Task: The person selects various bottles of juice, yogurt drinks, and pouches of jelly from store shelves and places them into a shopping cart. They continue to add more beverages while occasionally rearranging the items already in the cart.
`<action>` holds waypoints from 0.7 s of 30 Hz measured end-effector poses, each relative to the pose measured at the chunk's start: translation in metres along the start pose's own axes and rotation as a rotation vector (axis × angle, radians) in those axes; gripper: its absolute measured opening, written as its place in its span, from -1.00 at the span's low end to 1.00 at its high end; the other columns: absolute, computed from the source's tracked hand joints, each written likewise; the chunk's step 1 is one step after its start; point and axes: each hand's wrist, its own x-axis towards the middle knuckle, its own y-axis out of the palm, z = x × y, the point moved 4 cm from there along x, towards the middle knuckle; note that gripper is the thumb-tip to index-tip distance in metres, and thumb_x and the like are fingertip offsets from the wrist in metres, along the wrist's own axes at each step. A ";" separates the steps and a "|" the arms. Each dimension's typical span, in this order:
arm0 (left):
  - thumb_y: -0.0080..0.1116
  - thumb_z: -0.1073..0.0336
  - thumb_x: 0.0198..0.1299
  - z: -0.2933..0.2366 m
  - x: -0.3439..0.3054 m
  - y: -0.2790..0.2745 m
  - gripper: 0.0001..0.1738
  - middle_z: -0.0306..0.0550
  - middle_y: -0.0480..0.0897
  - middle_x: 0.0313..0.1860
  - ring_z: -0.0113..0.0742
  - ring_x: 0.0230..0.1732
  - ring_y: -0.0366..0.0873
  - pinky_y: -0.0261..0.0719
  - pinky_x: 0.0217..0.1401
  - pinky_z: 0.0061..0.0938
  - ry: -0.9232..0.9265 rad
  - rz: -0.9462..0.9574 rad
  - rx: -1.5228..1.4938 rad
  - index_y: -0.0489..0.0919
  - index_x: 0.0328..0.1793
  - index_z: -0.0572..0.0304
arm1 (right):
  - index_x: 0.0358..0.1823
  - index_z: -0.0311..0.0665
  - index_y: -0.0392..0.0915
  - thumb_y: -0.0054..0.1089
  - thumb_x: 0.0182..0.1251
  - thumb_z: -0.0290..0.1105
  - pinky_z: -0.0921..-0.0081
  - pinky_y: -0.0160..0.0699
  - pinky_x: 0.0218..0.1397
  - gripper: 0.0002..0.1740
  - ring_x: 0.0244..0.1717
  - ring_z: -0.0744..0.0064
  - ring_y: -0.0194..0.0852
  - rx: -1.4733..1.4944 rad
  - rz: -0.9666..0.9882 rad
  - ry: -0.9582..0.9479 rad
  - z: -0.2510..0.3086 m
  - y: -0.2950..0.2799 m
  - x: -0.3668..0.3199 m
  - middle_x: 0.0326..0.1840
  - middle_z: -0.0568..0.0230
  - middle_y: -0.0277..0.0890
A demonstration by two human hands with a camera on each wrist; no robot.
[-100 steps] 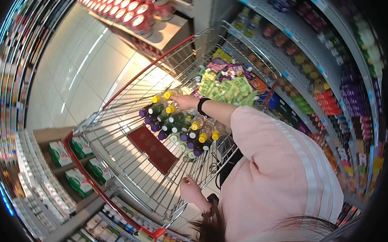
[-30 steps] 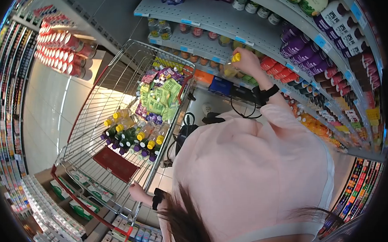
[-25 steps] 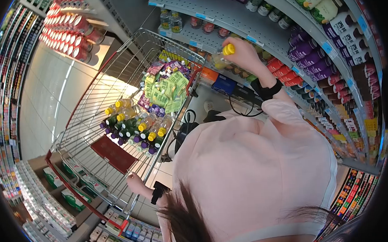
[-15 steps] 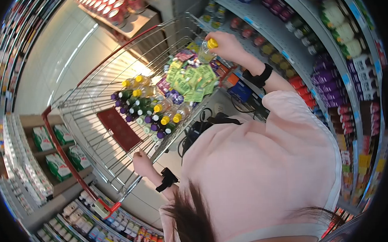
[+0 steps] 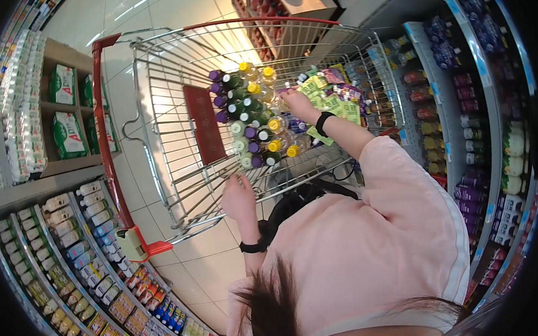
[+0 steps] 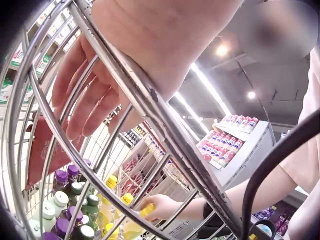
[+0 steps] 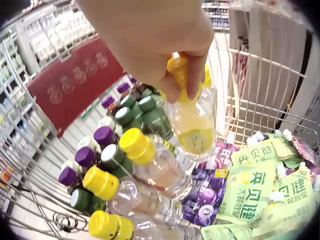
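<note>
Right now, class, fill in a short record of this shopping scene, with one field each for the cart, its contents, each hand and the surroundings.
Cart: wire basket with a red handle bar and a red panel inside
Contents: clustered bottles with purple, green and yellow caps; green pouches beside them
Right hand: pinches a yellow-capped bottle by its cap, just above the clustered ones
Left hand: rests on the wire rim, fingers fairly straight
Surroundings: stocked drink shelves to the person's right

I find free room over the bare left floor of the silver wire cart [image 5: 156,107]; upright capped plastic bottles [image 5: 251,117] fill its middle, green foil pouches [image 5: 332,101] its right.
</note>
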 end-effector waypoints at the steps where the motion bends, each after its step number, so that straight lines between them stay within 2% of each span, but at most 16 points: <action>1: 0.01 0.08 0.15 -0.001 0.000 -0.002 -0.74 -0.07 0.60 -0.42 -0.11 -0.44 0.57 0.50 -0.47 -0.26 0.010 0.004 -0.002 0.56 -0.32 0.08 | -0.33 -0.30 0.41 0.07 -0.01 -0.52 0.26 0.51 -0.21 -0.84 -0.22 0.06 0.49 -0.024 0.077 0.027 0.009 0.011 0.006 -0.31 0.02 0.45; 4: 0.01 0.10 0.15 -0.001 0.002 0.000 -0.74 -0.09 0.58 -0.44 -0.11 -0.43 0.56 0.50 -0.48 -0.28 0.030 0.005 -0.043 0.57 -0.31 0.11 | -0.23 -0.31 0.38 0.03 0.01 -0.57 0.26 0.47 -0.10 -0.77 -0.21 0.04 0.47 -0.152 0.167 0.053 0.027 0.051 0.021 -0.32 0.06 0.43; 5: 0.01 0.11 0.15 -0.001 0.002 0.000 -0.74 -0.09 0.58 -0.45 -0.12 -0.43 0.56 0.50 -0.48 -0.28 0.042 0.001 -0.050 0.57 -0.31 0.11 | -0.17 -0.29 0.37 0.01 0.03 -0.57 0.26 0.46 -0.04 -0.73 -0.14 0.08 0.45 -0.243 0.196 0.045 0.033 0.063 0.023 -0.24 0.06 0.42; 8: 0.03 0.10 0.14 -0.004 0.004 -0.003 -0.74 -0.13 0.63 -0.36 -0.14 -0.37 0.59 0.51 -0.39 -0.32 0.035 0.088 -0.020 0.60 -0.23 0.08 | -0.10 -0.27 0.38 -0.08 0.09 -0.58 0.28 0.48 -0.02 -0.70 0.05 0.02 0.35 -0.083 0.250 0.139 0.048 0.079 0.018 -0.02 -0.07 0.34; 9: 0.03 0.10 0.15 -0.004 0.004 -0.003 -0.74 -0.13 0.62 -0.36 -0.14 -0.37 0.59 0.51 -0.39 -0.32 0.047 0.094 -0.013 0.60 -0.23 0.08 | 0.13 -0.19 0.30 -0.13 0.16 -0.56 0.26 0.42 0.09 -0.55 0.20 -0.02 0.23 -0.116 0.218 0.093 0.042 0.098 0.015 0.16 -0.16 0.21; 12: 0.02 0.10 0.16 -0.006 0.004 -0.007 -0.74 -0.12 0.63 -0.34 -0.15 -0.35 0.59 0.51 -0.37 -0.31 0.068 0.118 -0.016 0.60 -0.22 0.06 | 0.26 -0.09 0.21 -0.17 0.20 -0.54 0.23 0.37 0.14 -0.46 0.22 -0.03 0.21 0.014 0.236 0.159 0.040 0.105 0.005 0.22 -0.16 0.17; 13: 0.02 0.10 0.16 -0.005 0.003 -0.006 -0.74 -0.12 0.63 -0.34 -0.15 -0.34 0.59 0.51 -0.37 -0.30 0.074 0.112 -0.026 0.60 -0.22 0.06 | 0.27 -0.06 0.23 -0.16 0.22 -0.44 0.19 0.35 0.14 -0.48 0.17 0.01 0.30 0.145 0.377 0.223 0.035 0.104 0.003 0.21 -0.06 0.23; 16: 0.02 0.11 0.15 -0.004 0.002 -0.003 -0.75 -0.11 0.62 -0.36 -0.15 -0.35 0.58 0.51 -0.38 -0.30 0.097 0.098 -0.049 0.59 -0.24 0.08 | 0.18 -0.11 0.34 -0.09 0.21 -0.31 0.19 0.37 0.11 -0.54 0.09 0.04 0.38 0.238 0.707 0.206 0.030 0.109 -0.011 0.13 0.02 0.35; 17: 0.03 0.13 0.14 -0.003 0.001 -0.003 -0.76 -0.11 0.61 -0.40 -0.14 -0.39 0.57 0.50 -0.42 -0.32 0.120 0.062 -0.052 0.59 -0.28 0.10 | 0.10 -0.13 0.42 -0.03 0.20 -0.22 0.19 0.39 0.07 -0.57 0.03 0.04 0.42 0.116 0.672 0.009 0.030 0.108 -0.013 0.03 0.06 0.45; 18: 0.04 0.15 0.13 -0.004 0.001 -0.004 -0.77 -0.11 0.59 -0.44 -0.14 -0.43 0.56 0.49 -0.46 -0.33 0.145 0.026 -0.056 0.59 -0.33 0.12 | 0.05 -0.15 0.46 -0.03 0.21 -0.20 0.21 0.40 0.04 -0.60 -0.01 0.03 0.44 0.196 0.575 0.036 0.030 0.098 -0.020 -0.03 0.04 0.49; 20: 0.02 0.14 0.14 -0.005 0.001 -0.005 -0.76 -0.08 0.61 -0.44 -0.10 -0.44 0.57 0.49 -0.46 -0.30 0.146 0.063 -0.050 0.59 -0.31 0.12 | 0.00 -0.18 0.48 -0.04 0.20 -0.17 0.21 0.41 0.02 -0.61 -0.03 0.02 0.45 0.158 0.716 0.138 0.039 0.062 -0.022 -0.05 0.03 0.50; 21: 0.01 0.13 0.15 -0.003 0.000 -0.001 -0.75 -0.07 0.61 -0.45 -0.09 -0.45 0.57 0.49 -0.46 -0.29 0.156 0.055 -0.058 0.59 -0.30 0.10 | -0.01 -0.19 0.49 -0.04 0.20 -0.16 0.20 0.41 0.01 -0.61 -0.04 0.02 0.46 0.177 0.717 0.104 0.040 0.051 -0.025 -0.06 0.03 0.51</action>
